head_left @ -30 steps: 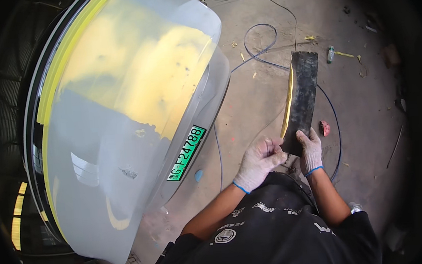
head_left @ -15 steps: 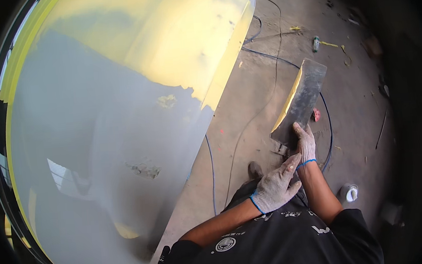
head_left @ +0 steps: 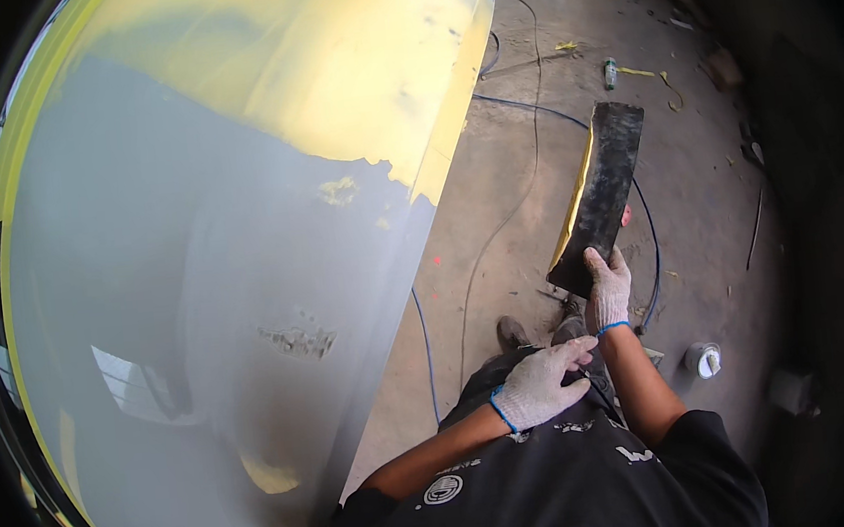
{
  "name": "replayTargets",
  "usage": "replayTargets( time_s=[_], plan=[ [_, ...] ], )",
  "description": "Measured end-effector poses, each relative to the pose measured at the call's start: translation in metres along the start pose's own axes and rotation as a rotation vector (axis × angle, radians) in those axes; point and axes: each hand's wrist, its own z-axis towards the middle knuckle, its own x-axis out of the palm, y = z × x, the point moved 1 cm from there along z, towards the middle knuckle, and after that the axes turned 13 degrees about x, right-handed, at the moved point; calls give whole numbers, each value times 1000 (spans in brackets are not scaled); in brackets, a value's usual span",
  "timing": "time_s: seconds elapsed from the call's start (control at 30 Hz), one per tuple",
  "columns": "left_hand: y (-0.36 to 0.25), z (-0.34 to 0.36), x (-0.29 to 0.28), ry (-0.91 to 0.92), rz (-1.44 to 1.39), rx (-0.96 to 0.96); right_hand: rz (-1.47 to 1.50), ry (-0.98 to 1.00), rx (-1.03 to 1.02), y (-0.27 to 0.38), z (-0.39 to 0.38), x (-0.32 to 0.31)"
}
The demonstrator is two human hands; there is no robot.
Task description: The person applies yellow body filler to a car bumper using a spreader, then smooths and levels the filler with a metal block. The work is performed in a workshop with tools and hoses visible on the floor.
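Observation:
In my right hand, which wears a white knit glove with a blue cuff, is a long dark rectangular board. I grip its near end with my thumb on top, and a ridge of yellow putty runs along its left edge. My left hand, gloved alike, is in front of my body near the right wrist. Its fingers are loosely bent with the thumb apart, and I see nothing held. To the left stands a large grey car-body panel with yellow filler across its far part.
Dark hoses lie over the concrete floor. A small tub with white contents stands at the right. Farther off lie a green-and-white bottle and scraps of yellow tape. Yellow masking tape lines the panel's left edge.
The board has swung to a more upright angle, showing more of its dark face. My left hand has shifted slightly left and its fingers have bent more. The panel sits slightly farther left.

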Motion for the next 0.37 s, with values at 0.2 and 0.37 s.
replayTargets(
  time_s=[0.2, 0.37],
  plan=[
    [21, -16, -37, -115, 93, -161, -151, 21, -35, 17, -11, -7],
    [53, -27, -59, -163, 264, -191, -241, 18, -139, 26, -9, -9]
  ],
)
